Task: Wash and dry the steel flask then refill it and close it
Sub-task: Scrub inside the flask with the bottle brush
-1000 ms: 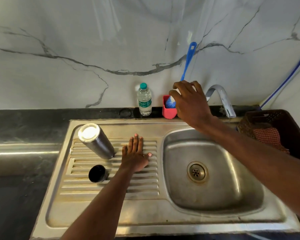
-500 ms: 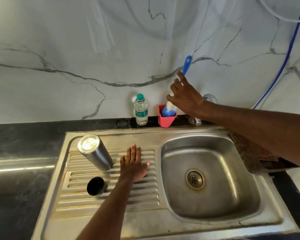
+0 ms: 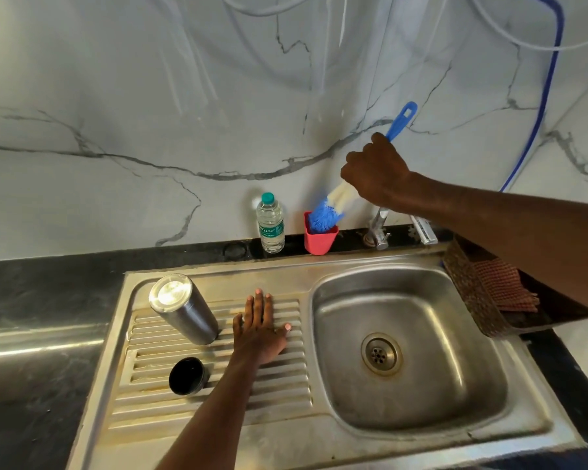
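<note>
- We see the flask point(image 3: 183, 308) standing on the drainboard point(image 3: 218, 395), left of the basin point(image 3: 404, 351).
- Its cap point(image 3: 187, 376) lies nearer.
- Our left hand point(image 3: 260, 329) rests right of the flask.
- The bottle point(image 3: 270, 222) and cup point(image 3: 319, 238) stand on the far counter point(image 3: 48, 286).
- A basket point(image 3: 510, 300) sits right.

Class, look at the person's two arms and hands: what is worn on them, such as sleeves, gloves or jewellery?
Nothing is worn. Both forearms are bare as far as the picture shows, no sleeve in sight. The left hand and right hand have no gloves, rings, watch or bracelets showing.
</note>
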`<state>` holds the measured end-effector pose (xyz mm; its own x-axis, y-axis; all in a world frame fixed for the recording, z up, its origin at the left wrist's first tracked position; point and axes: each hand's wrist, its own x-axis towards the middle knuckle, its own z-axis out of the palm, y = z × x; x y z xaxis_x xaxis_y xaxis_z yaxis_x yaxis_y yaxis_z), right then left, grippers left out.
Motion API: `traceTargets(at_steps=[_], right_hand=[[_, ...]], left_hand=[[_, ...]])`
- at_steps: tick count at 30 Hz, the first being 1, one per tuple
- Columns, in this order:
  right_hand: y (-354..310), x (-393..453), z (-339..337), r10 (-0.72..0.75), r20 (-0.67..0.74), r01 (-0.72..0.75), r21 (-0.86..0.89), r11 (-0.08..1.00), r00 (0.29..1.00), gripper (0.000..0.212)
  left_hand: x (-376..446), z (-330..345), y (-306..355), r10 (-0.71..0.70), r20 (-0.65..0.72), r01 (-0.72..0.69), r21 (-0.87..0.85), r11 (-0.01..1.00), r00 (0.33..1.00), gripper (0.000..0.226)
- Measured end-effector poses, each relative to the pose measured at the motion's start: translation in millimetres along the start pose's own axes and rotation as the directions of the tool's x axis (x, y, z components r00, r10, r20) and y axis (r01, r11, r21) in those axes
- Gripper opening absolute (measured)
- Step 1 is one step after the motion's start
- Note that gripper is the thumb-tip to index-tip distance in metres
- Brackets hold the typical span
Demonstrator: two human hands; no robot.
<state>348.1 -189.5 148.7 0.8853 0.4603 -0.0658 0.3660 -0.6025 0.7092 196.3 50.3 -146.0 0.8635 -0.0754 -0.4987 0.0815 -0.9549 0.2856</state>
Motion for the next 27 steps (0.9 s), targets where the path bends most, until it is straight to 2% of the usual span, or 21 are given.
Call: traceTargets(at_steps=[3,6,13,18,27], right_hand=[[0,-15,-10,0.076,0.022,-0.079,0.130,0.988,0.997,0.011],[-3,-30,-16,0.146,0.044,-0.151,0.174,0.973,0.988,0.009],[-20,-60,-18,0.253,0.155,-0.292,0.337,0.895,0.955,0.018],[-37,-77,-9,0.376,0.252,-0.452,0.462,0.763,0.892,0.022],[-64,-103,14,0.536,0.315,-0.594,0.635,0.495,0.783,0.020]], left_hand=[[-1,0,-1,0.002,0.001,-0.002,-0.006,1.000,1.000,0.087],[-2,-1,0,0.002,0.002,-0.002,-0.008,1.000,1.000,0.086],[-4,-3,0,0.000,0.010,0.000,-0.012,1.000,1.000,0.085],[-4,-3,0,-0.002,0.011,0.002,-0.019,1.000,1.000,0.085],[-5,-3,-1,0.011,0.011,-0.011,-0.022,1.000,1.000,0.084]])
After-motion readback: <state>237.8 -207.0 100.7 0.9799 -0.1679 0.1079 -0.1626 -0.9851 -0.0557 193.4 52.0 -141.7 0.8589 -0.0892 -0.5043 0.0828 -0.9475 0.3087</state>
